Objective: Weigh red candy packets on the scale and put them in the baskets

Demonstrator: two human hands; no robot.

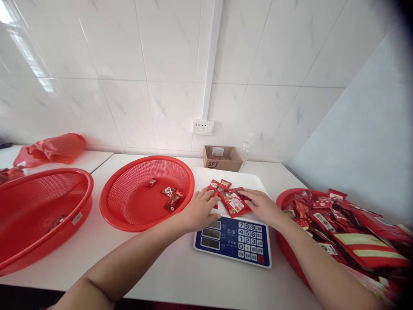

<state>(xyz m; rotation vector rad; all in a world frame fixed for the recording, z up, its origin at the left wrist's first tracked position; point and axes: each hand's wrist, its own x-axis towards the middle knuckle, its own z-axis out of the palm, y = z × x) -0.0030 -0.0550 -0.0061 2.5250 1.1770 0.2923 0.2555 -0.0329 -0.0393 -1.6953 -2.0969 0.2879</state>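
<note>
A digital weighing scale stands in front of me, with a white pan and a blue keypad panel. Several red snack packets lie on the pan, among them a larger red packet with a printed figure and a small red packet behind it. My left hand rests at the pan's left side, fingers spread and touching the small packets there. From the right, my right hand reaches in with fingers stretched over the larger packet's right edge. Its fingertips partly cover a dark packet.
Left of the scale sits a red plastic basket holding a few small packets. Another red basket is farther left, near a red plastic bag. A heaped red basket of packets stands right. Behind the scale is a cardboard box.
</note>
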